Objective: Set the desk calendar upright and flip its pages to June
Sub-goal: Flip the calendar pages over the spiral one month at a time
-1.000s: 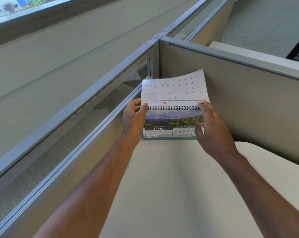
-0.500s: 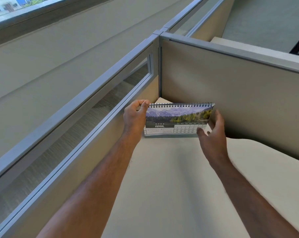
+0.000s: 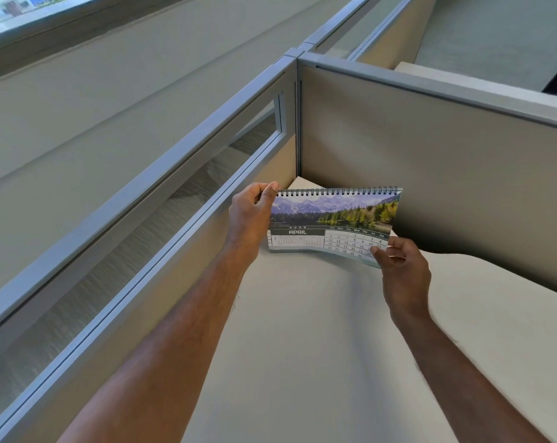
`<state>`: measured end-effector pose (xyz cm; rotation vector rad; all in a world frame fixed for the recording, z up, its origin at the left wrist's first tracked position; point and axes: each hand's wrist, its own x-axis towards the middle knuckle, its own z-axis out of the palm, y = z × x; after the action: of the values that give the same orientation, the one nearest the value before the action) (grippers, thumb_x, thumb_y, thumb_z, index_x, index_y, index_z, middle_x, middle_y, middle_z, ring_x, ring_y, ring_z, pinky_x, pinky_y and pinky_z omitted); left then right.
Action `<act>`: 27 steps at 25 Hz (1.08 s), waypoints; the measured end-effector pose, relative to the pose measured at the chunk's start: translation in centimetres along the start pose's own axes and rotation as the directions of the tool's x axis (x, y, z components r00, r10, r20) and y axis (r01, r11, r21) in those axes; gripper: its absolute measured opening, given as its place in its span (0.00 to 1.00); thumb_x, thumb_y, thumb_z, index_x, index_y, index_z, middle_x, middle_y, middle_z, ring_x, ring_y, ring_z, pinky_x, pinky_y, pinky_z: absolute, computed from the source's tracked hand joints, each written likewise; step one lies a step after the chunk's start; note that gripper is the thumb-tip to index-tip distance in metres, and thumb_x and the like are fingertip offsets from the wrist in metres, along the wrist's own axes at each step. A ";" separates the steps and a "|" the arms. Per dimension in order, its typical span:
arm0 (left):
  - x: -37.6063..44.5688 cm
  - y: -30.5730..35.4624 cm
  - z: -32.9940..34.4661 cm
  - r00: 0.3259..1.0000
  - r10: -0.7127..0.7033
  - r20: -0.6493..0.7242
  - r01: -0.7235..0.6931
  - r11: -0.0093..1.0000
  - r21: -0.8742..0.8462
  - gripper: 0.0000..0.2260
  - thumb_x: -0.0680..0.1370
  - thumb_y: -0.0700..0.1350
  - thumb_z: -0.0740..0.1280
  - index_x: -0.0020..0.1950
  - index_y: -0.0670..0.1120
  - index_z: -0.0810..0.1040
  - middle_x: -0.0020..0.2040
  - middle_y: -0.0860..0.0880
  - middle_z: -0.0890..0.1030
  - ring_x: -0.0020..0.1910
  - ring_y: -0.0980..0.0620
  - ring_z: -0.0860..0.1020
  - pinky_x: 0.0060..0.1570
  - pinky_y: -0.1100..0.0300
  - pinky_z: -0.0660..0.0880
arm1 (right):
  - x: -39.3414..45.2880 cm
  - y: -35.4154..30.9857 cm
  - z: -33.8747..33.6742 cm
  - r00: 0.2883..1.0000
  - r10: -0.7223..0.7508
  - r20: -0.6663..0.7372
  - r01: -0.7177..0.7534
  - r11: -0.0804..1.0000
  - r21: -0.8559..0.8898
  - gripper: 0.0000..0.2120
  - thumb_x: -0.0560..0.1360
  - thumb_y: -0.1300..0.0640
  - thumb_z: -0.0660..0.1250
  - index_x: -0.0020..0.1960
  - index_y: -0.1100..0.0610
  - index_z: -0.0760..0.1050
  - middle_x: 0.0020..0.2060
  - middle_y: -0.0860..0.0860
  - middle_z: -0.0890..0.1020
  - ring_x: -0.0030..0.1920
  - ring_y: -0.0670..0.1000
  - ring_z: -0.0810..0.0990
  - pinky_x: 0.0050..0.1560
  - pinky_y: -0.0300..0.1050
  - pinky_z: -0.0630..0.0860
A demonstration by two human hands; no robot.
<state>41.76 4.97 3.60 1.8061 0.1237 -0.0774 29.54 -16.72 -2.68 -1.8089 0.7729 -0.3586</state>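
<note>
Calendar (image 3: 333, 219) upright on the desk (image 3: 318, 330), showing April.
Your left hand (image 3: 250, 215) pinches its top left corner at the spiral binding; your right hand (image 3: 401, 270) grips the front page's lower right corner, lifted off the stand.

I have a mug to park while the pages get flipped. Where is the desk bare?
The desk is bare between the two forearms, in front of the calendar, and to the right of the right hand below the partition. The far corner is crowded: calendar, left hand.
</note>
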 end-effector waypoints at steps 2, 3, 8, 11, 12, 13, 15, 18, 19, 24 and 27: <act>0.0 0.1 -0.2 1.000 -0.010 0.009 0.010 1.000 -0.010 0.10 0.84 0.54 0.64 0.51 0.49 0.78 0.47 0.46 0.86 0.48 0.47 0.87 0.49 0.47 0.86 | -0.2 -0.6 -0.4 1.000 -0.009 -0.023 0.009 1.000 -0.027 0.10 0.77 0.55 0.73 0.56 0.55 0.76 0.49 0.55 0.86 0.47 0.53 0.83 0.37 0.32 0.72; 0.0 0.1 -0.1 1.000 -0.020 0.011 0.020 1.000 -0.019 0.10 0.84 0.54 0.64 0.51 0.49 0.79 0.47 0.46 0.86 0.47 0.48 0.87 0.49 0.47 0.86 | -0.3 -0.8 -0.6 0.999 -0.020 -0.032 0.018 0.999 -0.048 0.11 0.77 0.54 0.73 0.56 0.56 0.76 0.49 0.56 0.87 0.46 0.53 0.83 0.36 0.33 0.71; -0.2 1.1 0.2 0.994 -0.113 0.007 0.113 0.981 -0.155 0.08 0.84 0.51 0.66 0.50 0.49 0.81 0.44 0.50 0.85 0.41 0.54 0.85 0.45 0.53 0.84 | -0.4 -1.2 -1.5 0.996 -0.082 -0.029 0.078 0.989 -0.122 0.11 0.77 0.54 0.74 0.54 0.55 0.75 0.46 0.55 0.87 0.44 0.53 0.83 0.36 0.37 0.71; -0.2 1.5 0.3 0.991 -0.130 0.002 0.128 0.968 -0.215 0.09 0.83 0.50 0.67 0.54 0.46 0.83 0.46 0.50 0.86 0.43 0.55 0.86 0.45 0.53 0.84 | -0.4 -0.8 -1.9 0.994 -0.104 -0.020 0.099 0.982 -0.159 0.10 0.77 0.51 0.73 0.50 0.52 0.73 0.47 0.54 0.87 0.46 0.56 0.85 0.40 0.49 0.80; -0.3 1.5 0.3 0.992 -0.129 -0.001 0.125 0.969 -0.215 0.08 0.83 0.50 0.68 0.54 0.47 0.83 0.46 0.51 0.86 0.42 0.55 0.86 0.45 0.53 0.84 | -0.5 -0.8 -2.1 0.995 -0.098 -0.013 0.095 0.980 -0.176 0.10 0.77 0.50 0.73 0.49 0.52 0.72 0.48 0.54 0.88 0.46 0.57 0.85 0.42 0.52 0.81; -0.4 1.5 0.2 0.992 -0.125 -0.001 0.122 0.970 -0.211 0.07 0.82 0.50 0.68 0.52 0.49 0.83 0.46 0.51 0.86 0.42 0.56 0.86 0.45 0.53 0.84 | -0.5 -0.8 -2.2 0.996 -0.092 -0.006 0.089 0.977 -0.195 0.09 0.78 0.50 0.72 0.49 0.51 0.72 0.48 0.54 0.88 0.45 0.57 0.85 0.42 0.53 0.81; -0.5 1.4 -0.1 0.994 -0.110 0.009 0.109 0.971 -0.212 0.06 0.82 0.49 0.68 0.50 0.51 0.83 0.45 0.53 0.85 0.39 0.60 0.86 0.47 0.52 0.84 | -0.7 -1.1 -2.4 0.996 -0.089 -0.007 0.086 0.974 -0.210 0.09 0.78 0.49 0.71 0.47 0.52 0.74 0.47 0.52 0.88 0.45 0.56 0.85 0.44 0.54 0.80; -0.6 1.2 -0.4 0.996 -0.085 0.039 0.091 0.977 -0.195 0.06 0.82 0.49 0.67 0.49 0.50 0.83 0.44 0.54 0.85 0.39 0.61 0.86 0.48 0.52 0.84 | -0.9 -1.5 -2.9 0.998 -0.070 0.001 0.069 0.980 -0.189 0.09 0.78 0.49 0.72 0.46 0.53 0.77 0.49 0.50 0.86 0.50 0.54 0.84 0.44 0.49 0.78; -0.6 1.2 -0.4 0.996 -0.078 0.045 0.085 0.979 -0.185 0.07 0.83 0.49 0.67 0.50 0.50 0.83 0.44 0.54 0.85 0.40 0.59 0.86 0.48 0.53 0.84 | -1.1 -1.7 -3.1 0.999 -0.051 0.017 0.053 0.987 -0.153 0.08 0.78 0.50 0.72 0.45 0.54 0.78 0.53 0.50 0.86 0.52 0.53 0.84 0.42 0.45 0.77; -0.6 1.3 -0.8 0.994 -0.085 0.062 0.094 0.983 -0.160 0.13 0.85 0.52 0.63 0.46 0.52 0.84 0.42 0.56 0.86 0.45 0.56 0.86 0.51 0.59 0.81 | -1.6 -4.8 -4.4 0.977 0.148 0.153 -0.176 0.967 0.183 0.07 0.78 0.55 0.66 0.42 0.55 0.76 0.40 0.49 0.83 0.43 0.50 0.79 0.43 0.46 0.72; -0.5 1.4 -1.0 0.988 -0.121 0.099 0.137 0.974 -0.179 0.14 0.85 0.51 0.60 0.48 0.52 0.84 0.51 0.47 0.87 0.57 0.46 0.85 0.61 0.50 0.80 | -1.5 -7.8 -5.0 0.949 0.204 0.240 -0.281 0.892 0.354 0.07 0.77 0.57 0.63 0.42 0.53 0.77 0.35 0.48 0.80 0.40 0.48 0.77 0.44 0.45 0.72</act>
<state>41.38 5.63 5.26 1.6051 0.1803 -0.2301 28.13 -17.76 6.47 -1.3351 0.7223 -0.1475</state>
